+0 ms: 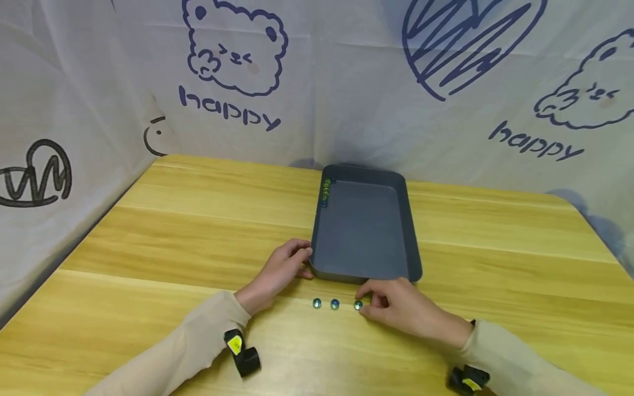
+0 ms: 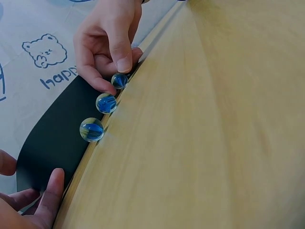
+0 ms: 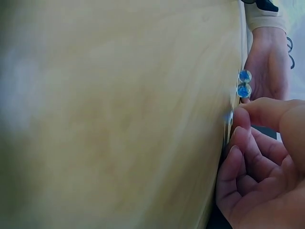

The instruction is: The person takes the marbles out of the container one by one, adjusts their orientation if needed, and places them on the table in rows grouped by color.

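Three clear glass marbles with blue and yellow swirls lie in a row on the table before the dark grey tray (image 1: 364, 231). My right hand (image 1: 406, 308) pinches the right marble (image 1: 358, 304) between thumb and index finger, its other fingers curled in. Left of it sit the middle marble (image 1: 334, 304) and the left marble (image 1: 317, 303), both untouched. At the tray's front left corner, my left hand (image 1: 274, 275) rests with its fingers along the side and its thumb (image 2: 53, 191) at the front wall.
Several greenish marbles (image 1: 325, 192) line up inside the tray along its left wall, towards the back. The tray stands near the far edge of the wooden table (image 1: 198, 236). Behind it hangs a white cloth (image 1: 337, 99) with drawings.
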Motion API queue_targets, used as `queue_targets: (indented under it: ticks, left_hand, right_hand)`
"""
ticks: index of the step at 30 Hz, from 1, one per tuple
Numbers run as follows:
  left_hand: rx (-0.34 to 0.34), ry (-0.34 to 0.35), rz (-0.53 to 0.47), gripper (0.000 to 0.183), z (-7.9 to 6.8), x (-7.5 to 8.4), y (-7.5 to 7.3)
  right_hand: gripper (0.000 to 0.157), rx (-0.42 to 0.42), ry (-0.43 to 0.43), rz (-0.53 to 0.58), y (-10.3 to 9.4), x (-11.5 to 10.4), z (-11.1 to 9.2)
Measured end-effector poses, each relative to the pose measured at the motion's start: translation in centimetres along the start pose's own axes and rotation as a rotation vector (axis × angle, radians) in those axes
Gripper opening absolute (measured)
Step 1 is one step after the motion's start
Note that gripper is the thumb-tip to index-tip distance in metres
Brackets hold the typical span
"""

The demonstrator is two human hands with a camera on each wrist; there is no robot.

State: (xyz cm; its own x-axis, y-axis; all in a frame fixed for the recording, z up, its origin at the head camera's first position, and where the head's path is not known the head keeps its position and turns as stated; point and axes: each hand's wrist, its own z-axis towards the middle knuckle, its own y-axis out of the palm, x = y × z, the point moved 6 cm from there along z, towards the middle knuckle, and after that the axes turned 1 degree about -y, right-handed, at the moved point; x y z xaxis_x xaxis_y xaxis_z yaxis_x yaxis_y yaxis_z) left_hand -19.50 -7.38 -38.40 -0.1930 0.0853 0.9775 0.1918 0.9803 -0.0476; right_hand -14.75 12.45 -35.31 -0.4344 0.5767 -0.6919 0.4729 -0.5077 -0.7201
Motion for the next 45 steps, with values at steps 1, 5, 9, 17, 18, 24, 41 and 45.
queue_targets:
  ticks: [1, 5, 9, 17, 18, 24, 41, 45]
  left_hand:
    - [-0.002, -0.001, 0.000, 0.035, -0.02, -0.03, -0.01]
    - [-0.005, -0.004, 0.000, 0.035, -0.06, -0.09, -0.04]
    - [-0.008, 0.000, -0.002, 0.035, -0.08, -0.07, -0.05]
    - [0.003, 0.004, -0.005, 0.035, -0.08, -0.05, -0.11]
    - [0.004, 0.003, -0.006, 0.035, -0.07, -0.02, -0.10]
    - [0.006, 0.006, -0.009, 0.035, -0.05, 0.05, -0.07]
    - [-0.003, 0.008, -0.004, 0.035, -0.11, -0.10, -0.05]
    - [-0.004, 0.011, 0.007, 0.035, -0.12, -0.11, -0.01]
  right_hand:
    - [0.017, -0.001, 0.000, 0.004, 0.05, 0.00, 0.03]
    - [0.015, -0.005, 0.003, 0.016, 0.18, 0.08, 0.07]
    - [0.014, -0.002, 0.004, 0.021, 0.25, 0.15, 0.08]
    - [0.012, 0.019, 0.009, 0.032, 0.39, 0.15, 0.14]
    - [0.012, 0.020, 0.009, 0.033, 0.39, 0.15, 0.14]
    - [0.012, 0.031, 0.007, 0.032, 0.35, 0.10, 0.10]
    - [0.019, 0.011, 0.006, 0.009, 0.24, 0.26, -0.07]
    - [0.023, -0.018, -0.019, -0.001, 0.07, 0.21, -0.50]
